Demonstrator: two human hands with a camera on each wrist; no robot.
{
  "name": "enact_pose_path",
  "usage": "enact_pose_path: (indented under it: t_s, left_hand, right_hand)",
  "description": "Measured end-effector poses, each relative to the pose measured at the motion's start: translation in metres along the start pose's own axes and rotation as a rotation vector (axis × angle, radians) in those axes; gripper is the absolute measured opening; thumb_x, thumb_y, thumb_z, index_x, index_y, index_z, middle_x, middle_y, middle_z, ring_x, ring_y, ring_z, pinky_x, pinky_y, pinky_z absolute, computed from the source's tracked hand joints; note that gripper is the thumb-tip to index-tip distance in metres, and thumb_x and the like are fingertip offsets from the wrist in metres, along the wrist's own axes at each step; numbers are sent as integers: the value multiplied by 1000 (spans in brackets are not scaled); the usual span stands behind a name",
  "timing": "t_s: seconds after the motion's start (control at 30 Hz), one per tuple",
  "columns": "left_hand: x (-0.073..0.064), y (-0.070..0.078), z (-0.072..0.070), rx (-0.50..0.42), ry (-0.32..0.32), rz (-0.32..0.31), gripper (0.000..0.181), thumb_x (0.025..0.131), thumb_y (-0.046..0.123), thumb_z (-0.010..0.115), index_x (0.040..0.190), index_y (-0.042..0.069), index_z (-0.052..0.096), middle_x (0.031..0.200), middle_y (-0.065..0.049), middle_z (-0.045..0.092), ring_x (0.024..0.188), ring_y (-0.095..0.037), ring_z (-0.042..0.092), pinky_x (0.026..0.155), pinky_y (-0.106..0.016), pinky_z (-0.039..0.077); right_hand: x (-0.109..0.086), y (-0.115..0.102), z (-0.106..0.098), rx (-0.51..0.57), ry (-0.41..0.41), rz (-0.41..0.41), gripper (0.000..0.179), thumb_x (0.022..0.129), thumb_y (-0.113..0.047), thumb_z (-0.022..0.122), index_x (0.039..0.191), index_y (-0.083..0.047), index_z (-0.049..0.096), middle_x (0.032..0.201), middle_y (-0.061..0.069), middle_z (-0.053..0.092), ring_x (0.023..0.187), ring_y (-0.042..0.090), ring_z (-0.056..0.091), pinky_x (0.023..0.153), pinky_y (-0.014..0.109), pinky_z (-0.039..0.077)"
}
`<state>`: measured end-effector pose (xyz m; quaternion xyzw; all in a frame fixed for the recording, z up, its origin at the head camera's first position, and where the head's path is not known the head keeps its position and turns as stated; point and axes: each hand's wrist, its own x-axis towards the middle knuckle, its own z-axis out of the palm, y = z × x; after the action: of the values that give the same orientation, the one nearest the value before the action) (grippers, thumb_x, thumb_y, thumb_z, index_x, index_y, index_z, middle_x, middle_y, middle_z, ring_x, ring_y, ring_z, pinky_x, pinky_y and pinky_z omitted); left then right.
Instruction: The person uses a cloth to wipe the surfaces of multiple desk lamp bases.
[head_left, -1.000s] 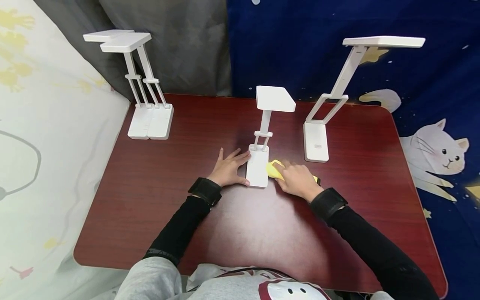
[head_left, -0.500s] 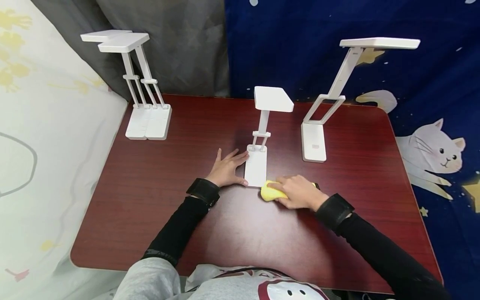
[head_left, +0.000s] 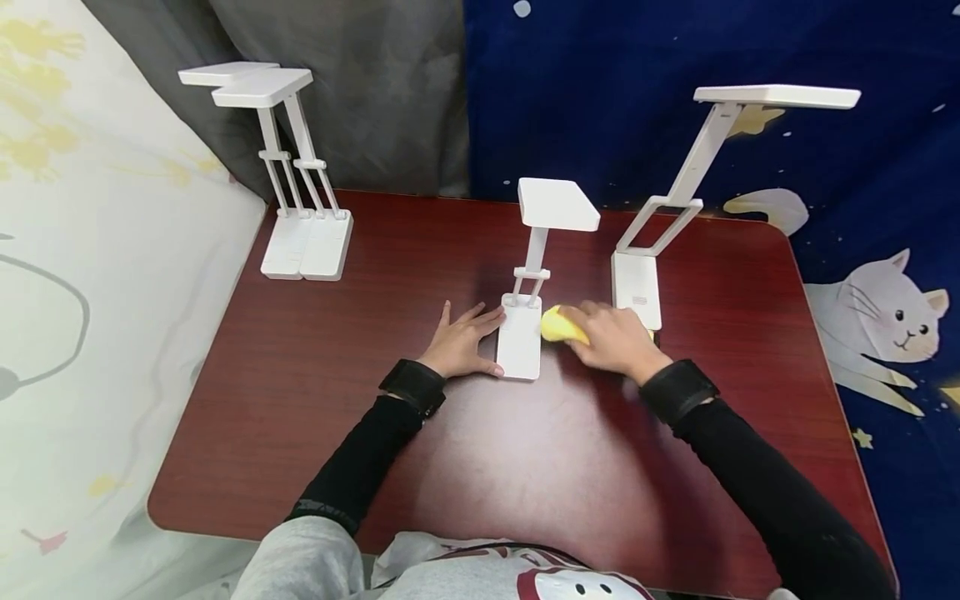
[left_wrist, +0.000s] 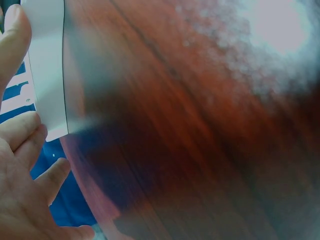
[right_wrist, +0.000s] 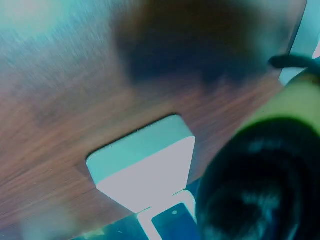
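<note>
The middle desk lamp (head_left: 536, 250) is standing unfolded near the surface's (head_left: 315, 358) centre, and work along its base (head_left: 519, 346) seems to be going on; what is left is not showing. Paired desk lamps (head_left: 322, 246) at ten o'clock and a lone desk lamp (head_left: 703, 154) at two are standing by. The right hand's (head_left: 615, 342) grip is holding a yellow tool (head_left: 561, 325) at the base's three o'clock, up from five half a second ago; the left hand (head_left: 459, 345), grip wide, is still touching nine.

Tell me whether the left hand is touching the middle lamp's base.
Touching. In the head view, the left hand has its thumb and index fingertip against the left edge of the middle lamp's base, with no gap visible.
</note>
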<state>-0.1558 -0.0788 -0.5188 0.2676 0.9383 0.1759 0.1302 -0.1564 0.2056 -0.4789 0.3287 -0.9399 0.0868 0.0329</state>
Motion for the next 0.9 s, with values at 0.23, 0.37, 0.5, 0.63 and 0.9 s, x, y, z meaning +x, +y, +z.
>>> enact_pose_path:
  t_s: [0.23,0.37,0.5,0.63,0.9]
  left_hand:
    - [-1,4,1,-18,-10,6,101,72,56,83,154,16,38,158,2,35,149,-22,23,114,-65,-4]
    - [1,5,2,-10,-14,16,101,73,56,82,154,16,38,158,2,34,149,-22,23,114,-65,-3]
    - [2,5,1,-14,-12,16,101,73,56,82,154,16,38,158,1,34,149,-23,24,114,-65,-4]
    - [2,5,0,-10,-14,11,101,73,56,82,154,16,37,158,1,35,149,-23,24,114,-65,-4]
    - [1,3,-4,-4,-30,-10,102,73,56,82,155,16,35,159,3,32,149,-21,22,114,-64,-5]
  right_hand:
    - [20,4,11,-133,-35,227,46,80,-19,72,122,-1,65,91,22,64,69,37,61,49,52,51]
    - [26,0,21,-116,-56,257,45,82,-18,69,123,-1,63,90,23,62,70,38,60,53,53,52]
    - [27,-4,26,-95,-56,248,45,83,-18,68,124,-1,63,91,22,62,72,38,61,56,54,53]
    - [24,-8,26,-76,-53,227,45,82,-18,71,123,-1,63,94,23,63,75,39,62,57,55,53]
    - [14,-12,32,-74,-24,131,49,81,-20,74,125,-1,63,100,24,65,77,38,65,56,51,54]
